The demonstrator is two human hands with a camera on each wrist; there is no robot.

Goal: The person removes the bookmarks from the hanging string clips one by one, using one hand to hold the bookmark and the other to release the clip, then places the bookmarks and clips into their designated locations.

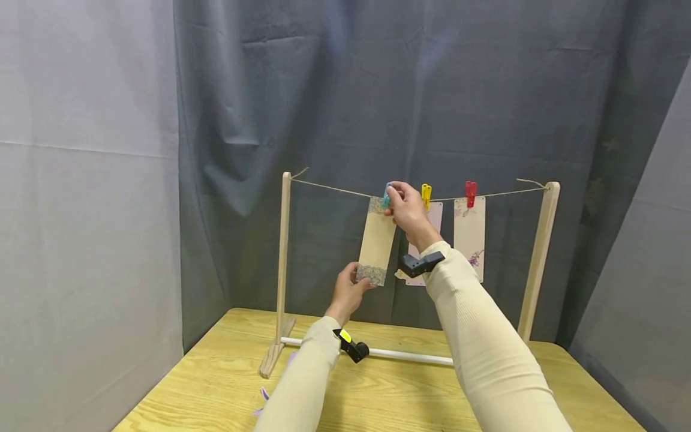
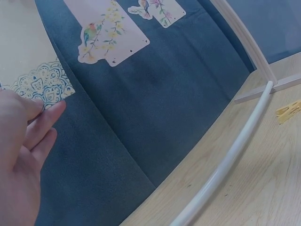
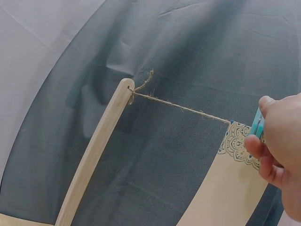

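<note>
Near frame centre the right hand pinched a blue plastic clothespin onto the twine line, the left hand gripped the tan patterned card, and two floral cards already hung pegged at its right.

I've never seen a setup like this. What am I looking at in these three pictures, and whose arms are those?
There is no machine: a person works with bare hands, wearing three cameras. The wide picture comes from the head; the other two come from each wrist. A wooden frame stands on a wooden table, with twine strung across its posts. The right hand pinches a blue clothespin at the top of a beige card on the twine. The left hand holds that card's patterned bottom edge. Beside it, a yellow clothespin and a red clothespin each hold a flowered card. A white rod lies along the frame's base.
</note>
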